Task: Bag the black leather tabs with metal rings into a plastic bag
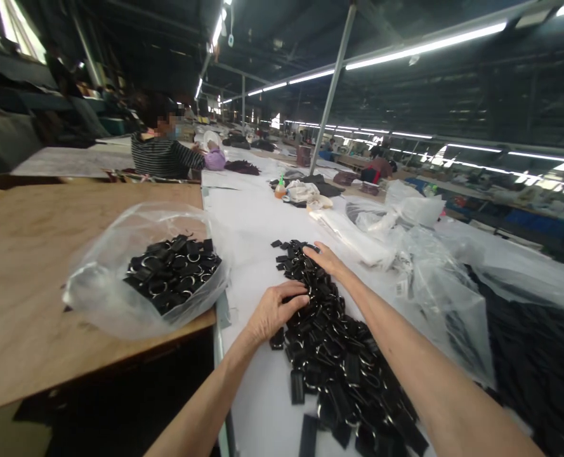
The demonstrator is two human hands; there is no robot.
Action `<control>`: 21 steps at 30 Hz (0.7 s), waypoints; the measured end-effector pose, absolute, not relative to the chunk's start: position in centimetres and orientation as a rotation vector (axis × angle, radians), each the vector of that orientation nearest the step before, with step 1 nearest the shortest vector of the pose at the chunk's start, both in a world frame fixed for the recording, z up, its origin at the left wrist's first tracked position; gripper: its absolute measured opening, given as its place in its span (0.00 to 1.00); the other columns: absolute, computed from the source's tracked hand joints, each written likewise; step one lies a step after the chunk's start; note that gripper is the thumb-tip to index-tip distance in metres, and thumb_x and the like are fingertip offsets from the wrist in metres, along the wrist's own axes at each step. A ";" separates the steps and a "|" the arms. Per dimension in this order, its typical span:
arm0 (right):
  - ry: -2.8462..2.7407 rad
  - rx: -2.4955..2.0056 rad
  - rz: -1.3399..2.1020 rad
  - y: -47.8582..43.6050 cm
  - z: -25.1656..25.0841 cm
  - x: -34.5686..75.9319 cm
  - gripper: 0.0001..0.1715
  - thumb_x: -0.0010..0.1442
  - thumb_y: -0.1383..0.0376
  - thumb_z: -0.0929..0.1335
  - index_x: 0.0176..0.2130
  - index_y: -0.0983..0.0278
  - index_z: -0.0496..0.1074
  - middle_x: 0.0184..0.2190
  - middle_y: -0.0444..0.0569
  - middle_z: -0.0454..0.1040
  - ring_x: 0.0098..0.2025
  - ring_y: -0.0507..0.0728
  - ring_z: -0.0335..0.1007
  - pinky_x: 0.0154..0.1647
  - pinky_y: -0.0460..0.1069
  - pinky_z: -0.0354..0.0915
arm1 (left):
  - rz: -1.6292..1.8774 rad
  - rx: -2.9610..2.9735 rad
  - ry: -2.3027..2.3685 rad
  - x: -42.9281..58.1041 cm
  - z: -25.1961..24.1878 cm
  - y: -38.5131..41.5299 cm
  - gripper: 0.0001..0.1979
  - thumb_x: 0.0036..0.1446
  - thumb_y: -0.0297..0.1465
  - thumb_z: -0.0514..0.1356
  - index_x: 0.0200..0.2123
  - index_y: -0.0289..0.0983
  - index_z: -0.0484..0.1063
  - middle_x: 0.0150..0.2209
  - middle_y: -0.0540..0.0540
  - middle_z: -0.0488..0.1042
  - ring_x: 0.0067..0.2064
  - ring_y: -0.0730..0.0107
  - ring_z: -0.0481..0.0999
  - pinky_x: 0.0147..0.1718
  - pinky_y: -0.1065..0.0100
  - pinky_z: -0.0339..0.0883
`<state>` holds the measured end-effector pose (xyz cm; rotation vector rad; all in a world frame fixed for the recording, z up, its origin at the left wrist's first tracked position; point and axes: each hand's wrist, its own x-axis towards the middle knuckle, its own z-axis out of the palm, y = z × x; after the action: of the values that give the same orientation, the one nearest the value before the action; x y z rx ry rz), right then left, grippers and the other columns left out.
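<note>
On strap pile (343, 362), left hand (273, 312) hides its grip.

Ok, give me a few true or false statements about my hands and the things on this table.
1. The left hand and the right hand both touch the pile of black ringed pieces. True.
2. The bag on the wooden board is empty. False: it holds black pieces with rings.
3. The pile lies on a white table. True.
4. The right hand holds scissors. False: it lies flat and open on the pile's far end.
5. A person in a striped top is further up, on the left. True.
</note>
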<state>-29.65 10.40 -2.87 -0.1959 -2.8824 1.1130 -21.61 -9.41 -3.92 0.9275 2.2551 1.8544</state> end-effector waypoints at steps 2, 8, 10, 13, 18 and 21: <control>-3.000 -0.157 1.026 9.0 -2.9 -30.2 0.48 0.51 0.40 0.65 0.61 0.63 0.55 0.62 0.57 0.53 0.61 0.68 0.50 0.59 0.60 0.50 | 2.003 0.787 2.095 -21.7 -4.0 -9.4 0.15 0.53 0.40 0.58 0.35 0.37 0.79 0.41 0.42 0.78 0.47 0.55 0.74 0.52 0.56 0.62; -3.218 0.175 0.750 7.4 -1.5 -27.7 0.35 0.48 0.57 0.71 0.55 0.56 0.65 0.58 0.51 0.60 0.57 0.68 0.57 0.57 0.60 0.54 | 2.865 -0.107 1.748 -23.6 -5.5 -9.5 0.19 0.51 0.46 0.57 0.28 0.34 0.74 0.31 0.42 0.77 0.38 0.62 0.76 0.44 0.59 0.69; -3.217 0.304 0.688 7.7 -0.9 -25.9 0.28 0.51 0.64 0.68 0.53 0.55 0.67 0.57 0.46 0.62 0.57 0.65 0.56 0.58 0.58 0.53 | 2.939 -0.166 1.736 -24.1 -6.0 -9.7 0.19 0.50 0.46 0.57 0.29 0.34 0.73 0.33 0.42 0.76 0.39 0.63 0.75 0.46 0.60 0.67; -3.201 0.423 0.641 8.6 -0.5 -22.9 0.26 0.52 0.71 0.64 0.51 0.54 0.69 0.56 0.42 0.63 0.57 0.62 0.57 0.59 0.58 0.52 | 2.962 -0.159 1.691 -24.3 -6.2 -9.8 0.20 0.48 0.46 0.59 0.28 0.32 0.73 0.32 0.41 0.76 0.39 0.61 0.76 0.45 0.58 0.68; -3.086 0.611 0.788 10.6 -0.4 -18.1 0.24 0.51 0.71 0.64 0.47 0.53 0.71 0.55 0.41 0.64 0.55 0.60 0.60 0.60 0.59 0.53 | 2.956 -0.182 1.623 -24.1 -5.6 -9.6 0.24 0.48 0.50 0.58 0.29 0.31 0.72 0.34 0.37 0.77 0.40 0.59 0.77 0.46 0.57 0.68; -3.050 0.571 0.974 11.1 0.4 -15.5 0.21 0.52 0.69 0.66 0.45 0.53 0.73 0.55 0.42 0.65 0.56 0.61 0.60 0.59 0.60 0.55 | 2.917 -0.164 1.650 -24.2 -5.6 -9.6 0.26 0.49 0.51 0.56 0.30 0.31 0.71 0.36 0.36 0.77 0.41 0.58 0.77 0.46 0.57 0.68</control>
<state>-15.45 11.15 0.39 0.5712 -3.0496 0.9744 -24.16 -9.58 -5.56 -0.1638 1.6504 2.9172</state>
